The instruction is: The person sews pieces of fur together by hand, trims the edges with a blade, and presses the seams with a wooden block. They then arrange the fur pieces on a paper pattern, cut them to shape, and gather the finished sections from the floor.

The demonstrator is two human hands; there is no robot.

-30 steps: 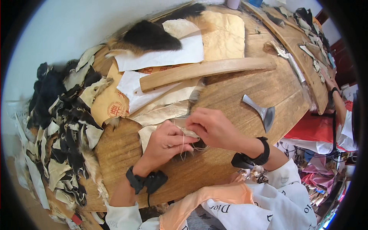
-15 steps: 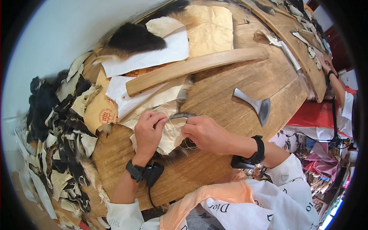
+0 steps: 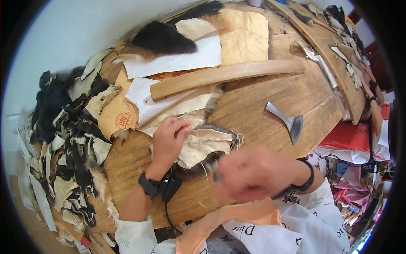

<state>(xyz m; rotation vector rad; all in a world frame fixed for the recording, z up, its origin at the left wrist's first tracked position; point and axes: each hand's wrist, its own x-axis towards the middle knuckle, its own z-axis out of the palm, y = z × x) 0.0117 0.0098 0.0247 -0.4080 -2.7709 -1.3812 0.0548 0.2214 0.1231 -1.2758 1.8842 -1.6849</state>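
Observation:
A piece of pale hide (image 3: 198,148) with dark fur along its edges lies on the wooden table. My left hand (image 3: 170,137) is over its left part, fingers curled together; what they hold, if anything, is too small to make out. Motion blurs my right hand (image 3: 256,175), raised over the near table edge to the right of the hide. Something small and dark shows at its fingertips, too smeared to name. White thread (image 3: 237,139) lies in loose loops at the hide's right corner, and more strands hang at its near edge.
A long wooden bar (image 3: 228,76) lies across white paper and hides. To the right is a flared metal blade (image 3: 292,125). Fur scraps (image 3: 76,165) are heaped at left. A thread bundle (image 3: 311,53) lies far right, near a co-worker's arms (image 3: 372,95).
My right hand has left the hide and swung nearer and to the right, baring the thread loops. My left hand stays over the hide. The whole view has shifted slightly.

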